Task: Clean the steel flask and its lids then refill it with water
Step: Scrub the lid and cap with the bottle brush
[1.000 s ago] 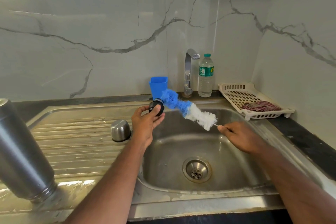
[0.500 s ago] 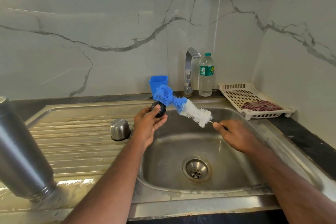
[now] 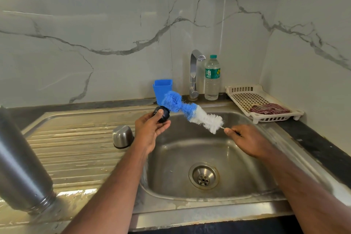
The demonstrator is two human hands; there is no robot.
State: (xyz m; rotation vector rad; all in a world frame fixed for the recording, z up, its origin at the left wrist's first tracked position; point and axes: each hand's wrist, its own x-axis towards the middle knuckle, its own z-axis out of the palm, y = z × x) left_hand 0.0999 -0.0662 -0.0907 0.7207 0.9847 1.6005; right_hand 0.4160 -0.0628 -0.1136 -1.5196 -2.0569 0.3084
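1. Left hand (image 3: 150, 131) holds the small black inner lid (image 3: 161, 113) over the sink's (image 3: 266, 182) left rim, thumb on top, fingers cupped beneath.
2. Right hand (image 3: 247, 139) pinches the wire handle of the bottle brush (image 3: 191, 111), fingers curled round it, over the basin.
3. Key relation: brush long axis runs from the right hand up and left to the lid; blue tip bristles touch the lid's right side, white bristles nearer the right hand.
4. Judged step: scrubbing the inner lid; the stroke would go along that axis toward the left hand.
5. Steel cap lid (image 3: 122, 136) sits upside-down on the drainboard, just left of the left hand, apart from it.
6. Steel flask (image 3: 20, 167) stands mouth-down at the far left of the surface, well apart from both hands; left hand is nearer.
7. Tap (image 3: 193, 74) is behind the basin; no water visibly running.
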